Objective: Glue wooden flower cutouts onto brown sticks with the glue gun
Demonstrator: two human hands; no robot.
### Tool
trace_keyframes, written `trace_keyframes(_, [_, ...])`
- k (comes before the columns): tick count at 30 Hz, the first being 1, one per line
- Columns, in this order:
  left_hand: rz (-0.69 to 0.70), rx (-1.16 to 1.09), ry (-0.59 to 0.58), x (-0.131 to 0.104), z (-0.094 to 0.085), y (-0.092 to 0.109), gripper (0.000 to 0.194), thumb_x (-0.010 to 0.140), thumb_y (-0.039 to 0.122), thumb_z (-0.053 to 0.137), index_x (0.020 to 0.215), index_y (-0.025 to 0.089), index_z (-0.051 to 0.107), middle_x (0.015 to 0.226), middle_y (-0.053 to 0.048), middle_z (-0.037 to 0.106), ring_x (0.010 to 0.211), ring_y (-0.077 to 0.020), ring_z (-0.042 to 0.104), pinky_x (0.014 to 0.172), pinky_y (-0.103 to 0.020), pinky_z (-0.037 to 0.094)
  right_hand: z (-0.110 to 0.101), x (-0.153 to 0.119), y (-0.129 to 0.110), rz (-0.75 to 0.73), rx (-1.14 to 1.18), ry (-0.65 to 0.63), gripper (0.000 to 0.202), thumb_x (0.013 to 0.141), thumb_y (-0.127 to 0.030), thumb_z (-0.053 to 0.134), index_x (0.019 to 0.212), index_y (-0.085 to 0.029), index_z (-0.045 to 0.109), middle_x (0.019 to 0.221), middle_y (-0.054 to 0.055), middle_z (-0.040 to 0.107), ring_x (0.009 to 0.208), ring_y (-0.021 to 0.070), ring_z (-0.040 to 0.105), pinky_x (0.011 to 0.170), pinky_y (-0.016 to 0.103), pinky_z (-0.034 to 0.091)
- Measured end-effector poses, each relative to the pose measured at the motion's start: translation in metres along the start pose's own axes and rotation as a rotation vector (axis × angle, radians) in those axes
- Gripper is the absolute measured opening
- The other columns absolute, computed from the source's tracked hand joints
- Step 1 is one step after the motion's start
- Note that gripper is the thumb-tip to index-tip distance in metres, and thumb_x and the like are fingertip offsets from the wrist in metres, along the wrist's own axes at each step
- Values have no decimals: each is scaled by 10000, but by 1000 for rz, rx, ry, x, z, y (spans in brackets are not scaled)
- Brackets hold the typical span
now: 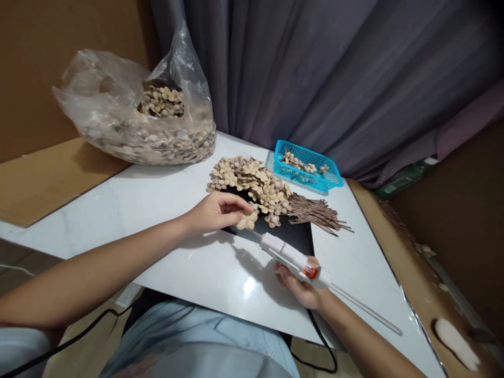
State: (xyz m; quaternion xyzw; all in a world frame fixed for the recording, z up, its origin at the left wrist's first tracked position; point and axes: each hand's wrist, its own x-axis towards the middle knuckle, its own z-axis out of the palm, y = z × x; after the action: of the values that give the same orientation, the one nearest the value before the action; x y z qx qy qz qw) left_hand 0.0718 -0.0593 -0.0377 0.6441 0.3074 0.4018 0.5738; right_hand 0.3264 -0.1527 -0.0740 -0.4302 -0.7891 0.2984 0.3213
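Left hand point(214, 211) pinches a cream flower piece point(247, 221) above a black mat point(301, 236) on the table point(173, 197). Right hand point(301, 287) is wrapped around a white glue gun point(285, 251), its nozzle point(256, 234) at the flower piece; from here, contact cannot be confirmed. Beyond lie a flower heap point(252, 178), brown stems point(317, 212) and a blue basket point(334, 178).

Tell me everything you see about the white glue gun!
The white glue gun looks plastic, with a red part near its back, a thin nozzle in front and a long, pale stick poking out behind. The right hand grips it, slanted over the table, nozzle pointing toward the flower in the left hand; contact is unclear.
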Motion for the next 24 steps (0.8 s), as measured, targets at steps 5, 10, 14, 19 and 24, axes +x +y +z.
trace_keyframes(5, [-1, -16, 14, 0, -1, 0, 164, 690, 150, 696, 846, 100, 693, 825, -74, 742, 722, -157, 698, 650, -230, 550, 1, -2, 4, 46, 23, -29, 127, 826, -181, 501, 757, -209, 605, 517, 0, 584, 467, 148, 566, 416, 246, 458])
trace_keyframes(10, [1, -30, -14, 0, -1, 0, 163, 699, 134, 681, 857, 98, 694, 818, -74, 740, 722, -157, 695, 651, -234, 543, 3, -4, 8, 58, 60, -15, 139, 841, -206, 503, 743, -201, 601, 542, 14, 585, 480, 159, 567, 433, 263, 467])
trace_keyframes(14, [21, 13, -42, 0, -1, -1, 160, 705, 133, 675, 860, 100, 699, 818, -76, 736, 710, -153, 685, 631, -224, 536, 3, -4, 8, 57, 46, -14, 148, 853, -229, 497, 746, -208, 596, 531, 9, 572, 483, 159, 559, 444, 264, 465])
trace_keyframes(19, [33, 52, -62, 0, -1, -3, 170, 701, 114, 666, 866, 99, 703, 800, -65, 726, 691, -138, 669, 616, -205, 522, 2, -4, 8, 41, 23, 1, 151, 849, -215, 490, 747, -211, 601, 542, 5, 578, 490, 148, 558, 453, 250, 465])
trace_keyframes(24, [20, 38, -72, -1, 0, -4, 169, 703, 93, 652, 865, 98, 701, 803, -58, 727, 690, -123, 667, 616, -191, 516, 2, -4, 8, 22, -28, 1, 164, 842, -192, 487, 713, -203, 589, 520, -4, 580, 481, 133, 561, 458, 230, 469])
